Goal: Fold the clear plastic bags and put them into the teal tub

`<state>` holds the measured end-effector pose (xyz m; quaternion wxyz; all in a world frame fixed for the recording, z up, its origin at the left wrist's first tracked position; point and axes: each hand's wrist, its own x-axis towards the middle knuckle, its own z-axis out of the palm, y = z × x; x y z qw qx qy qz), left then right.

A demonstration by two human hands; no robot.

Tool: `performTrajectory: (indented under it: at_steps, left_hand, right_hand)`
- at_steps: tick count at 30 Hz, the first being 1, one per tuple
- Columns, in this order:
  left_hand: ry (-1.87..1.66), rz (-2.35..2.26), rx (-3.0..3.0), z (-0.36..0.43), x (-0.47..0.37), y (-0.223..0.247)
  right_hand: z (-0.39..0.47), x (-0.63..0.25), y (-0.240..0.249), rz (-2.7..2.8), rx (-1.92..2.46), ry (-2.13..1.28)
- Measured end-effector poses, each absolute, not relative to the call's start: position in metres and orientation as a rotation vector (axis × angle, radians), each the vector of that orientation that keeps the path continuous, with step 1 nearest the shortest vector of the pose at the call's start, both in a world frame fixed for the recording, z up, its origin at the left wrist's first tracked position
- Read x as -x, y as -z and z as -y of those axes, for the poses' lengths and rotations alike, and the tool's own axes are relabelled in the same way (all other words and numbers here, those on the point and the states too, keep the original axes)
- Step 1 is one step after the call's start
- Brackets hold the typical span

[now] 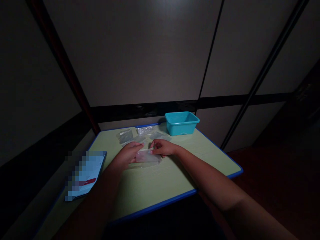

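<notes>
Between my two hands is a clear plastic bag, held just above the table. My left hand grips its left side, thumb on top and fingers beneath. At its upper right edge, my right hand pinches the plastic between thumb and fingers. Under it another clear sheet of plastic lies on the table. Beyond my hands are several more clear bags, among them a flat one at the left, a crumpled one at the back and one at the right.
A turquoise plastic basin stands at the back right corner of the pale table, which has a blue edge. At the left lies a light-blue book or folder, partly blurred out. Dark-striped cabinet panels rise behind the table.
</notes>
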<state>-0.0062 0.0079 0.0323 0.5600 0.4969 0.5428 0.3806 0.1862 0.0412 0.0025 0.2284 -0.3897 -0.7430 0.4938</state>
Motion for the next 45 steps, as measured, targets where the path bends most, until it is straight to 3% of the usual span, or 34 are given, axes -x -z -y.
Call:
performTrajectory:
  at_steps: [17, 36, 45]
  left_hand:
    - [-0.671, -1.461, -1.274, -0.018, 0.023, -0.031]
    - [-0.480, -1.560, -1.439, -0.021, 0.035, -0.033]
    - [-0.372, -1.547, -1.446, -0.019, 0.031, -0.034]
  right_hand:
    - [-0.042, -0.190, -0.004, 1.870, 1.030, -1.534]
    - [-0.034, -0.190, -0.012, 2.122, 1.075, -1.425]
    - [-0.032, -0.188, -0.011, 1.927, 0.912, -1.693]
